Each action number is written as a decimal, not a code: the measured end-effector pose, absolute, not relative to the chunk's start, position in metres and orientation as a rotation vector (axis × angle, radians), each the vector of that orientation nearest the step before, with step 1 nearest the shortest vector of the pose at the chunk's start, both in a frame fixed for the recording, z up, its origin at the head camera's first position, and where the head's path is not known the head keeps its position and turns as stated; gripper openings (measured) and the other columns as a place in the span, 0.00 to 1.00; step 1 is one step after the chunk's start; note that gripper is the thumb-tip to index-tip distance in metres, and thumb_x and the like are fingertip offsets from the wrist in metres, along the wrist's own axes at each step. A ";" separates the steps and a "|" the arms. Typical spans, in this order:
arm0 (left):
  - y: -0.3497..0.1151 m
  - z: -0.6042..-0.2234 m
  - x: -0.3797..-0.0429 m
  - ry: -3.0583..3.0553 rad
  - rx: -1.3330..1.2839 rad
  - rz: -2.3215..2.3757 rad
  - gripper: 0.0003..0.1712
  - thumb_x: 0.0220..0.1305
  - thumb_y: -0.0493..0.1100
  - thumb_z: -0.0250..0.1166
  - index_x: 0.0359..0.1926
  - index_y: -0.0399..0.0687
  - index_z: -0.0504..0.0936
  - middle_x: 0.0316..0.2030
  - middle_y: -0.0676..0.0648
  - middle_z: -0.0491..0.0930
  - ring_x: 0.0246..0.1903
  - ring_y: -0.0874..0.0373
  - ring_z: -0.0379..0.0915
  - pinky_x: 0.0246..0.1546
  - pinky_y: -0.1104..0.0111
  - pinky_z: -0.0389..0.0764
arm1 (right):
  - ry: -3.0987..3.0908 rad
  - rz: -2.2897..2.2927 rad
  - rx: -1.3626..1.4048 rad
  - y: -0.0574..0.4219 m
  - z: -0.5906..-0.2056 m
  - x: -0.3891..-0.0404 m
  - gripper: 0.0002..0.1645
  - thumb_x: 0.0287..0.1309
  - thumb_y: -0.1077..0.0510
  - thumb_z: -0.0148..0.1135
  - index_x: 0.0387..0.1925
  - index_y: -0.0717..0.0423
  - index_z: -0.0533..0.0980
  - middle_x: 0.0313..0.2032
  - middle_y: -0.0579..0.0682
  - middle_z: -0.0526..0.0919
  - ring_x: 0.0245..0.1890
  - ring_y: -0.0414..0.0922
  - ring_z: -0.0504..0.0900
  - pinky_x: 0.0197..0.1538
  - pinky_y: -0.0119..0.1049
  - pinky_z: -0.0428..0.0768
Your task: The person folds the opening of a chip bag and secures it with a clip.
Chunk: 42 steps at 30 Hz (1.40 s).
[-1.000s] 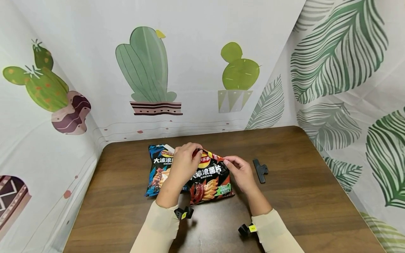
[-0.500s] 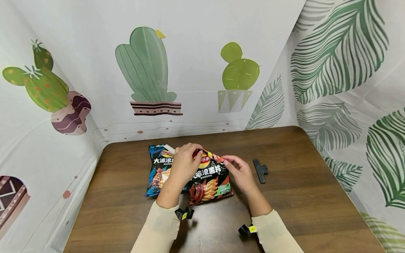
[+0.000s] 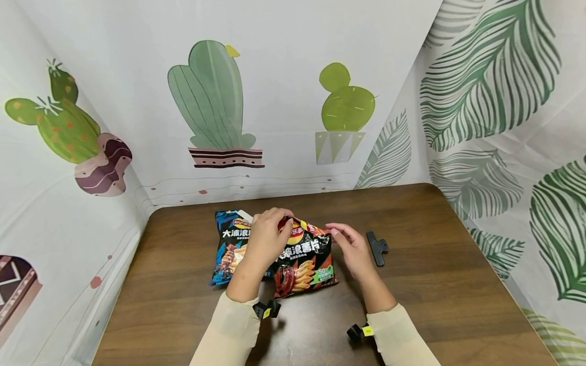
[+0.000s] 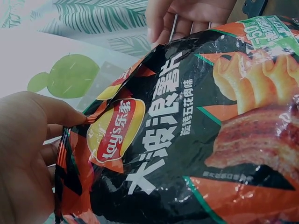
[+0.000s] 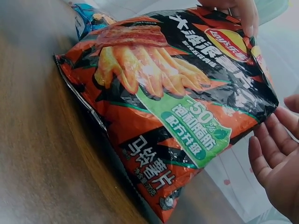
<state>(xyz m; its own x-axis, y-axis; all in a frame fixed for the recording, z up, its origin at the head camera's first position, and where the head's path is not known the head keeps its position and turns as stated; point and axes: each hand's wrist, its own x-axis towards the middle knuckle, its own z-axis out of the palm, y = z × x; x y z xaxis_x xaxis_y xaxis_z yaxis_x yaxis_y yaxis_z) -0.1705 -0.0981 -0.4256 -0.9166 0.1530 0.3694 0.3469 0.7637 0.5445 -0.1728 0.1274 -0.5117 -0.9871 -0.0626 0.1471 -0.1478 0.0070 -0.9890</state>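
Observation:
A black and orange Lay's potato chip bag (image 3: 304, 262) stands propped on the table, its top edge partly folded over. My left hand (image 3: 267, 234) pinches that edge at the bag's top left, thumb in front, as the left wrist view shows. At the opposite top corner is my right hand (image 3: 353, 249). Its fingers (image 5: 275, 135) are loosely spread, tips right at the corner, not gripping it. Behind my left forearm lies a blue chip bag (image 3: 225, 256), partly covered by that arm, with a white strip (image 3: 244, 215) at its top.
A black bag clip (image 3: 377, 248) lies on the brown wooden table (image 3: 439, 284), just right of my right hand. A white cloth with printed cacti and leaves (image 3: 293, 101) hangs along the table's far side. Both wrists wear small black cameras.
My right hand has let go of the bag's top right corner and shifted slightly right, its fingers opening. The left hand keeps its pinch, and the folded flap slants further down at the right.

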 end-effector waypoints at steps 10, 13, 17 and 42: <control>-0.098 -0.426 -0.171 -2.642 -0.398 -0.915 0.07 0.70 0.44 0.64 0.45 0.52 0.86 0.44 0.50 0.87 0.46 0.52 0.83 0.53 0.52 0.72 | -2.131 2.189 0.102 0.139 -0.518 -0.177 0.20 0.74 0.59 0.55 0.55 0.73 0.76 0.40 0.34 0.87 0.44 0.33 0.85 0.53 0.34 0.82; -0.098 -0.426 -0.171 -2.637 -0.396 -0.915 0.07 0.70 0.43 0.64 0.45 0.51 0.87 0.44 0.49 0.87 0.45 0.51 0.83 0.53 0.52 0.72 | -2.173 2.168 0.035 0.143 -0.519 -0.178 0.19 0.74 0.60 0.55 0.56 0.72 0.76 0.43 0.40 0.87 0.45 0.32 0.84 0.53 0.29 0.81; -0.099 -0.426 -0.171 -2.638 -0.390 -0.919 0.08 0.70 0.43 0.64 0.46 0.51 0.87 0.44 0.49 0.87 0.45 0.51 0.83 0.53 0.51 0.72 | -2.317 2.043 -0.057 0.149 -0.522 -0.179 0.18 0.73 0.62 0.55 0.58 0.68 0.77 0.53 0.57 0.85 0.48 0.33 0.82 0.53 0.23 0.77; -0.101 -0.428 -0.172 -2.630 -0.366 -0.922 0.09 0.70 0.44 0.64 0.48 0.51 0.86 0.46 0.49 0.87 0.48 0.51 0.83 0.54 0.52 0.72 | -2.685 1.392 -0.131 0.191 -0.537 -0.178 0.27 0.71 0.54 0.56 0.67 0.59 0.71 0.71 0.60 0.63 0.70 0.61 0.60 0.68 0.63 0.66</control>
<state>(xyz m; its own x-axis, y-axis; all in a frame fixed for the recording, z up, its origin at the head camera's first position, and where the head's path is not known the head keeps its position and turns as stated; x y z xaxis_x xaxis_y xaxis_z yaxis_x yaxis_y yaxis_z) -0.1725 -0.1006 -0.4282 -0.9127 0.1306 0.3872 0.3438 0.7576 0.5548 -0.1779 0.1910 -0.5372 -0.9897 0.1293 0.0617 0.0241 0.5748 -0.8180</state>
